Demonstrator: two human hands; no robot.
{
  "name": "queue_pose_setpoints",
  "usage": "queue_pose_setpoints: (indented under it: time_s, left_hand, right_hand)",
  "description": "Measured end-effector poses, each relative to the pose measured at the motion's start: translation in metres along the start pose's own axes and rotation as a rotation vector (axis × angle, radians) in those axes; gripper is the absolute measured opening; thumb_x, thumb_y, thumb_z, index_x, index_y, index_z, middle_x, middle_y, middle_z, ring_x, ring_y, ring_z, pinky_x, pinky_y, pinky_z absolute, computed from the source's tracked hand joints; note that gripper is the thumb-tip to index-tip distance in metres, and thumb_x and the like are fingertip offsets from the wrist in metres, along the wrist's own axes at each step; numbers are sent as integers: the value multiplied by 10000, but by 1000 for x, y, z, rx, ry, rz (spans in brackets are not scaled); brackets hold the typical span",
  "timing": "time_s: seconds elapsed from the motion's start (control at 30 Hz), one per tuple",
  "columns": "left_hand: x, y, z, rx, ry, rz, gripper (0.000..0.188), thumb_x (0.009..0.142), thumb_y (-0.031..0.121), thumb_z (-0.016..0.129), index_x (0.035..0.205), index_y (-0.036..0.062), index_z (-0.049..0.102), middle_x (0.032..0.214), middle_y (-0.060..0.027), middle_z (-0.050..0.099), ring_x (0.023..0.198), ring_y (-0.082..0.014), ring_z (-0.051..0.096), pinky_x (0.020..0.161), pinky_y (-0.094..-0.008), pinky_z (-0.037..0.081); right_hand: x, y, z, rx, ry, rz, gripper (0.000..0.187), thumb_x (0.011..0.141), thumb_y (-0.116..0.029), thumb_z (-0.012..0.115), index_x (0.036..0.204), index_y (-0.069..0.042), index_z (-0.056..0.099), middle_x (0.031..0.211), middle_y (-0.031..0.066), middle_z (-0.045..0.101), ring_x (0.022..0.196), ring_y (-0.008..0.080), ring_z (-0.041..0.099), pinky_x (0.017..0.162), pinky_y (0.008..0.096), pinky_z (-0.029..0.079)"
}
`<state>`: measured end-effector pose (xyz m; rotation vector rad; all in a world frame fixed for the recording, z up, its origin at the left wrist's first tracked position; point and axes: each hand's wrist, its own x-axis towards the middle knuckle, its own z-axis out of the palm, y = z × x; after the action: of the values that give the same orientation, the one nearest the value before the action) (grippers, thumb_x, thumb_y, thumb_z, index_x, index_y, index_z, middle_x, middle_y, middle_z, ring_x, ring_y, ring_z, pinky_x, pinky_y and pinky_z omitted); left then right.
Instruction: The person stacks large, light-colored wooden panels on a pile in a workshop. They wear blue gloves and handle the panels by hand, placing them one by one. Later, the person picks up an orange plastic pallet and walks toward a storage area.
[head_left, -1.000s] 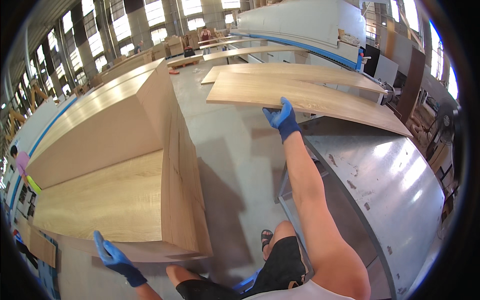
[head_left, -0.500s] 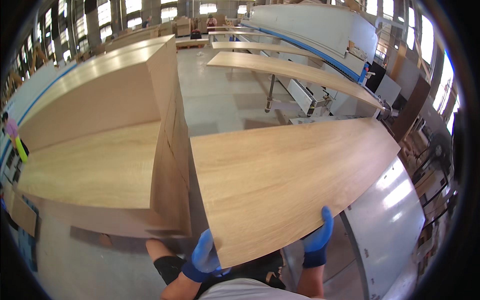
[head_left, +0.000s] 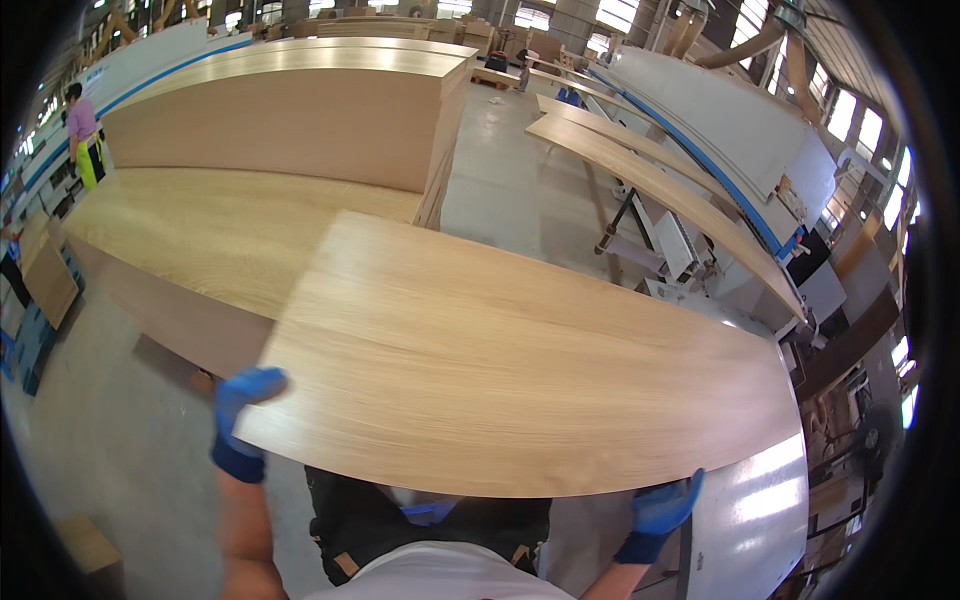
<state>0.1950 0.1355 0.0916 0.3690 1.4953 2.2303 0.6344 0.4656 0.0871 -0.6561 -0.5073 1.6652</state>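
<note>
A large flat wood-grain panel [head_left: 530, 370] spans the space in front of my body, held up by both hands. My left hand [head_left: 245, 400], in a blue glove, grips its near left corner, with the thumb lying over the top face. Along the near edge, further right, my blue-gloved right hand [head_left: 665, 503] is closed on the panel; most of its fingers are hidden underneath. The panel's far left corner overlaps a lower stack of similar wood-grain panels [head_left: 200, 235]. Its right end lies over a grey metal table [head_left: 750, 520].
A taller stack [head_left: 290, 120] of panels rises behind the lower one. At right stands a long white machine [head_left: 715, 130] with a blue rail, and a long board [head_left: 650, 200] juts from it. A person in a purple top [head_left: 82, 125] stands at far left.
The panel has swung leftward, its left end now over the lower stack. My left hand has moved left and up with its corner. My right hand has shifted slightly right and down. The view has turned.
</note>
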Motion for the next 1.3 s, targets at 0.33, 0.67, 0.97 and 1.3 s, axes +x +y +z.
queue_pose_setpoints:
  time_s: [0.33, 0.67, 0.97, 1.3]
  left_hand:
    - [83, 112, -393, -381, 36, 307, 520, 947, 296, 532, 1337, -40, 466, 1340, -180, 530, 1215, -271, 530, 1031, -366, 429]
    - [95, 21, -162, 10, 594, 471, 599, 957, 408, 532, 1386, 5, 428, 1387, -155, 474, 1219, -241, 490, 1015, -389, 390]
    - [169, -8, -101, 601, 979, 740, 664, 931, 202, 598, 1405, -141, 284, 1463, -285, 342, 1343, -326, 382, 1110, -360, 283]
    - [258, 24, -222, 673, 1021, 760, 660, 896, 220, 615, 1379, -139, 343, 1432, -273, 398, 1301, -318, 422, 1092, -348, 296]
  right_hand:
    - [-42, 131, 61, -38, -101, 126, 520, 958, -403, 495, 1356, -73, 437, 1307, 126, 526, 1164, 297, 533, 971, 453, 451]
    - [-154, 282, 229, -573, -1567, 746, 432, 996, -246, 512, 1382, -58, 464, 1184, 135, 623, 1003, 184, 604, 842, 309, 504]
    - [0, 209, 57, -189, -692, 1217, 578, 1005, -432, 400, 1393, -4, 422, 1370, 208, 494, 1208, 305, 532, 1004, 420, 435]
    - [21, 294, 245, -757, -981, 304, 441, 1002, -384, 431, 1175, 2, 559, 1177, 184, 615, 1061, 303, 600, 862, 400, 477]
